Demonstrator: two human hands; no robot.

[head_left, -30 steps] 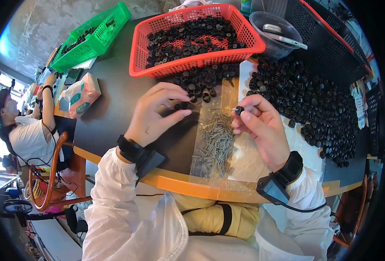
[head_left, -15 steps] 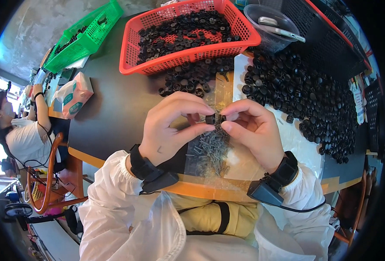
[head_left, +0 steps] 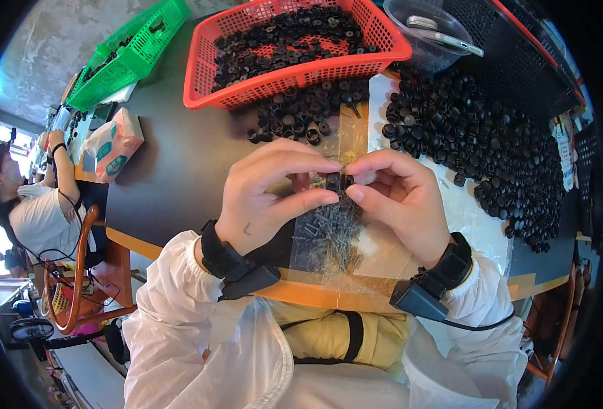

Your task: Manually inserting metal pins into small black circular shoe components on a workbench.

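Observation:
Between my two hands, above the table, are small round black plastic parts. My left hand (head_left: 264,191) pinches one black plastic part (head_left: 333,182) between thumb and index finger. My right hand (head_left: 400,194) closes thumb and fingertips on another black part (head_left: 347,180), right against the first. Whether the two are joined cannot be made out, as the fingertips cover much of them. Below the hands lies a pile of small metal screws (head_left: 329,235) on clear plastic film. Just beyond the fingers, loose black parts (head_left: 291,119) are scattered on the table.
A red basket (head_left: 301,76) of black discs stands at the far side. On white sheeting to the right is a heap of black round caps (head_left: 478,143). A clear tub (head_left: 427,48), a green basket (head_left: 128,65) and a tissue pack (head_left: 119,144) stand around. Another person (head_left: 42,211) sits at left.
The two black parts have come together, closing the gap between them. Both hands remain in nearly the same place, and the view has shifted slightly.

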